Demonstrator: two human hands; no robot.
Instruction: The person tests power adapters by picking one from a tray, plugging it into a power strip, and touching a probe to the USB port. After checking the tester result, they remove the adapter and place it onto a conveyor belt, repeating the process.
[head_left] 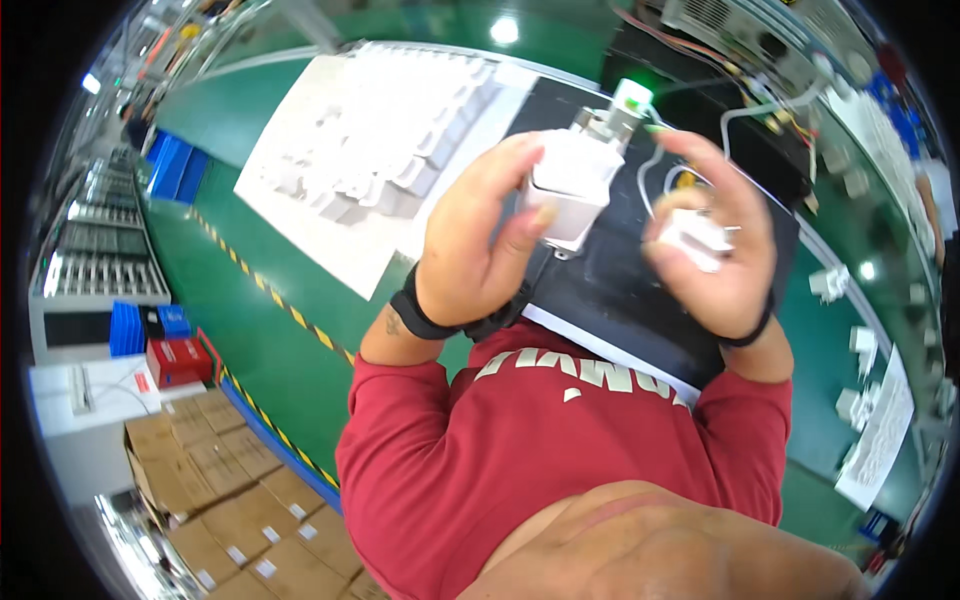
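Note:
My left hand (470, 235) has its thumb and fingers closed round a white boxy power adapter (568, 212), just below a metal fixture (604, 124) topped by a white part with a lit green lamp (632, 97). Whether the adapter touches the fixture I cannot tell. To the right, my right hand (730, 250) pinches a small white plug piece (695, 238) with metal pins sticking out at its side; it is blurred by motion. Both hands are over a black work mat (610, 295). A white cable (646, 180) loops between them.
Rows of white adapters (430, 130) lie on a pale sheet (320, 245) on the green bench to the left. Test equipment with wires (720, 65) stands at the far right. More white adapters (862, 345) sit along the right side. Cardboard boxes (240, 480) are stacked at lower left.

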